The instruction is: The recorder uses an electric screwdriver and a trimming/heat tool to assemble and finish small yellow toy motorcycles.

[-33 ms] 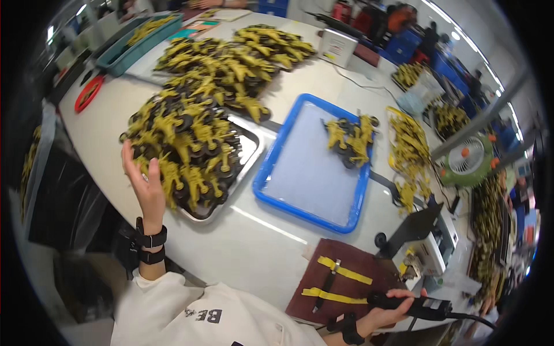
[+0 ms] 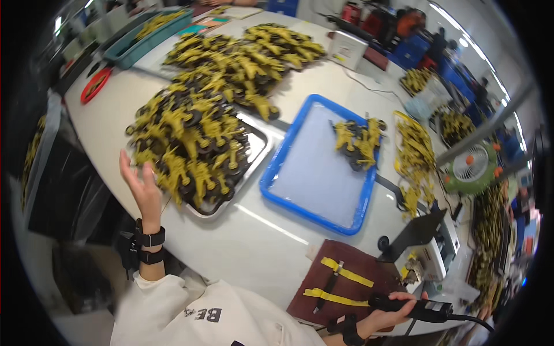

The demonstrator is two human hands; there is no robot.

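Note:
My left hand (image 2: 143, 193) is raised with its fingers apart and holds nothing. It is beside the near left side of a heap of yellow and black parts (image 2: 199, 147), which have round black wheel-like pieces. The heap lies on a shiny metal tray (image 2: 258, 151). At the lower right, my right hand (image 2: 392, 314) is wrapped round a black corded hand tool (image 2: 430, 309). The tool's front end points left over a dark red cloth mat (image 2: 311, 282). Yellow tape strips (image 2: 346, 272) and a thin black stick-like piece (image 2: 330, 288) lie on that mat.
A blue-rimmed tray (image 2: 314, 216) in the middle holds a few yellow and black parts (image 2: 358, 141). To its right are loose yellow pieces (image 2: 414, 150), a dark upright plate (image 2: 415, 233) and a green fan (image 2: 470, 164). A teal bin (image 2: 124, 55) stands far left, near a red basket (image 2: 96, 85).
The view has shifted slightly, so the table's things sit a little further right. My left hand has drawn back slightly from the heap. My right hand keeps its hold on the tool.

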